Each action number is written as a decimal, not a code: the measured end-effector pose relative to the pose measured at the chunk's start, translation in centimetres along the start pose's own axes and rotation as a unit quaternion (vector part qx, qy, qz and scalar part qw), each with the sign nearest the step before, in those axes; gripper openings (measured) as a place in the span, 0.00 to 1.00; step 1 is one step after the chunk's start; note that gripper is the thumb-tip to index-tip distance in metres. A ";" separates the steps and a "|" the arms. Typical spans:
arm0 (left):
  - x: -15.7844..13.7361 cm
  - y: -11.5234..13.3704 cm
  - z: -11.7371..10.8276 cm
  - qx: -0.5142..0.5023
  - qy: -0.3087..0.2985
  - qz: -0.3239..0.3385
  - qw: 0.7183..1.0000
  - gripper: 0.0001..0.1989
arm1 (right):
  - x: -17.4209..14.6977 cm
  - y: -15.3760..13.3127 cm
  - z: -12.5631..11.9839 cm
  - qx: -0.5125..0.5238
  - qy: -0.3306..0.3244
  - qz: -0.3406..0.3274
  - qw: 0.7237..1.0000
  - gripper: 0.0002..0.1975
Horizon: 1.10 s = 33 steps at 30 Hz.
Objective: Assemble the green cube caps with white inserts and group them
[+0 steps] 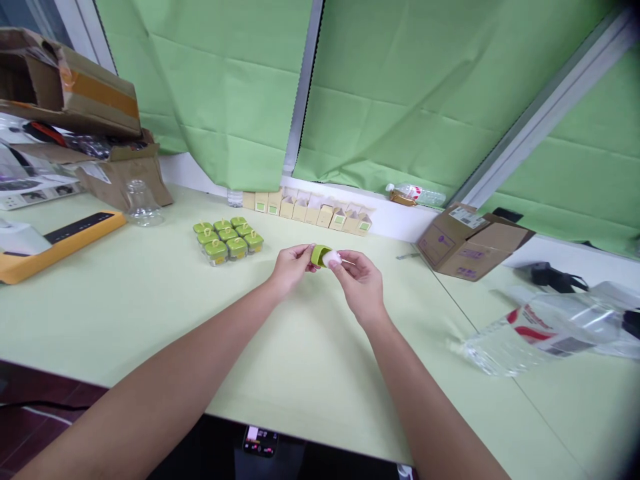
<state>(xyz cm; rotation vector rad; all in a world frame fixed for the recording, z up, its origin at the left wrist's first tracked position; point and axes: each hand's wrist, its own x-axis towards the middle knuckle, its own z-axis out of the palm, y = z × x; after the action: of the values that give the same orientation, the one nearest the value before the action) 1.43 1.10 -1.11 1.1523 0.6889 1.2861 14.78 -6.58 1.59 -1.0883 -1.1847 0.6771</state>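
My left hand (293, 268) is closed on a small green lid (318, 255), pinching its left side with the hollow turned to the right. In the fingertips of my right hand (363, 283) is a small white block (331, 257), right up against the lid's open side; its exact kind I cannot make out. Both hands are held above the pale green table (300, 373). To the left of my left hand stand several small clear jars with green lids and loops (226, 235), grouped in rows.
Several small cardboard boxes (310, 212) line the table's back edge. A cardboard carton (470, 241) and a large plastic bottle (540, 333) are on the right. At the left are an orange-and-black device (85, 230), a clear bottle (143, 203) and stacked cartons (95, 87). A phone (260, 441) lies below the front edge.
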 end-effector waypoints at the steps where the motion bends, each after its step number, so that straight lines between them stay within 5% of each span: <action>1: 0.0 0.0 0.0 -0.002 -0.001 0.006 1.000 0.19 | -0.1 -0.1 0.0 -0.004 -0.002 0.005 1.000 0.19; 10: -0.2 0.2 0.1 0.006 0.000 0.033 0.999 0.19 | -0.2 0.0 0.0 -0.052 0.001 -0.015 0.999 0.20; 16: -0.5 0.2 0.4 -0.006 0.010 0.022 1.000 0.19 | -1.1 -0.3 0.5 -0.200 0.021 -0.167 0.965 0.11; 21: -0.6 0.3 0.4 -0.028 0.025 -0.012 0.999 0.19 | -1.2 -0.4 0.6 -0.277 -0.019 -0.247 0.928 0.14; 33: -1.0 0.2 0.5 -0.012 0.029 -0.007 0.999 0.15 | -0.7 -0.5 0.5 -0.331 -0.031 -0.262 0.906 0.12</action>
<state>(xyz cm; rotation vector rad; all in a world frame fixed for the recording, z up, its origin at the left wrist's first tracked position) 1.59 -0.01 -0.90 1.0928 0.7208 1.3170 14.09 -7.20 1.80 -1.2173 -1.7388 -0.1371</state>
